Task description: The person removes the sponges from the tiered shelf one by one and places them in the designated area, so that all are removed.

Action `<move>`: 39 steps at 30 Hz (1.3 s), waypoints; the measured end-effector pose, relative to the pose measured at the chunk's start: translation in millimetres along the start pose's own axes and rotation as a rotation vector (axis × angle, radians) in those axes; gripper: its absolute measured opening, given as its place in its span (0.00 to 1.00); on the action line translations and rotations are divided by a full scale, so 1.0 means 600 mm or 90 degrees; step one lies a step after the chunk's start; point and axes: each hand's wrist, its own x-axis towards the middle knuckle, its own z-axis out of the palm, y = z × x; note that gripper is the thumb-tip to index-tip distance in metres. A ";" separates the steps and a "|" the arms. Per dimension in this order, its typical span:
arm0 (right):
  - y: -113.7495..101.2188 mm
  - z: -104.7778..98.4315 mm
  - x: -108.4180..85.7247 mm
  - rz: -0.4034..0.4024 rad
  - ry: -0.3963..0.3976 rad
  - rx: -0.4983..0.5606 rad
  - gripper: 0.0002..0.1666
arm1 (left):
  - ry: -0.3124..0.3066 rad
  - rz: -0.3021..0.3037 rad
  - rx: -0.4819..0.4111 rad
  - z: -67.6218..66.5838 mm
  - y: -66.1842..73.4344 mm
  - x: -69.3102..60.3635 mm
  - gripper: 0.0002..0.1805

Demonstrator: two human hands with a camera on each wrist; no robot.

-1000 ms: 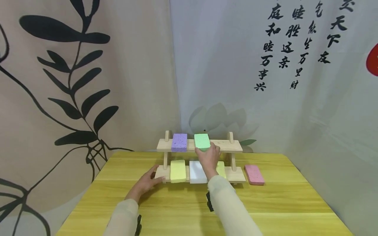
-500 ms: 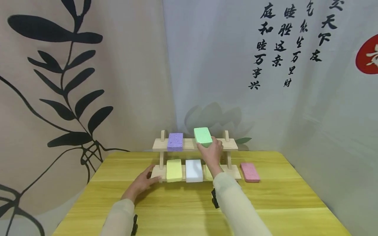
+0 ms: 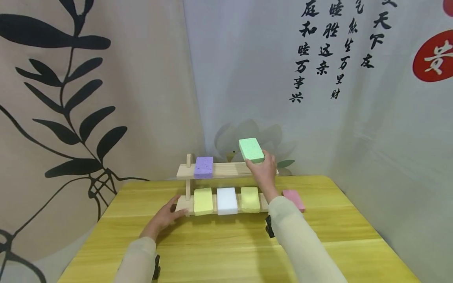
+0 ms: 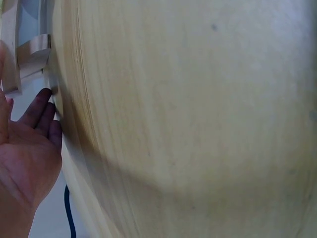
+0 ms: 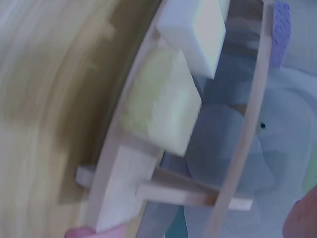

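- Head view: the surface (image 3: 212, 247) is a yellow wood-grain top narrowing toward the back, with soft shadows near both arms.
- Behind it hangs a pale backdrop (image 3: 159, 98), beige at left and grey-white at right, with a vertical line where the tones meet.
- A black plant print (image 3: 85, 94) climbs its left part; at upper right are columns of dark brush characters and a red disc (image 3: 424, 72) bearing a white character. A faint grey flower print shows behind the rack.
- The two-tier wooden rack (image 3: 228, 169) stands toward the back of the surface.
- The right hand (image 3: 264, 169) pinches the green block (image 3: 252, 150) between thumb and fingers, tilted in front of the backdrop at the right part of the upper shelf.
- The left hand (image 3: 164, 218) holds the left end of the lower shelf, thumb at the front, fingers toward the back.
- A purple block (image 3: 203, 167) lies toward the left of the upper shelf. Along the lower shelf are a yellow block (image 3: 203, 201), a white block (image 3: 227, 201) and a second yellow block (image 3: 250, 199). A pink block (image 3: 294, 199) rests on the surface right of the rack, partly hidden by the right arm.
- Left wrist view: wood grain fills most of it, crossed by a curved shadow; the left hand is beside the rack's end, three fingers loosely extended. A dark cord (image 4: 70, 210) shows past the edge.
- Right wrist view: blurred; the surface lies at left, the rack slants across, and part of the right hand enters at lower right, its grip out of sight here.
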 end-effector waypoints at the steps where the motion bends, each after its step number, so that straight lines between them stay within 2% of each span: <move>1: -0.001 -0.007 0.005 0.000 0.001 0.004 0.47 | 0.000 0.001 -0.001 -0.002 0.001 0.000 0.52; 6: -0.001 -0.045 0.024 0.002 0.004 0.026 0.46 | -0.001 0.004 0.012 -0.006 0.005 0.002 0.52; 13: 0.015 -0.105 0.056 0.002 0.039 -0.004 0.46 | 0.002 0.004 0.010 -0.012 0.009 0.006 0.51; 21: 0.045 -0.165 0.074 0.025 0.088 -0.025 0.45 | 0.001 0.007 0.002 -0.019 0.011 0.006 0.51; 28: 0.092 -0.199 0.065 0.081 0.094 -0.038 0.47 | 0.005 0.005 0.016 -0.015 0.002 0.003 0.51; 33: 0.142 -0.216 0.049 0.112 0.088 -0.046 0.48 | 0.001 0.006 0.020 -0.007 -0.005 0.001 0.51; 39: 0.201 -0.226 0.032 0.132 0.082 -0.052 0.47 | 0.007 0.003 0.012 -0.004 -0.001 0.001 0.50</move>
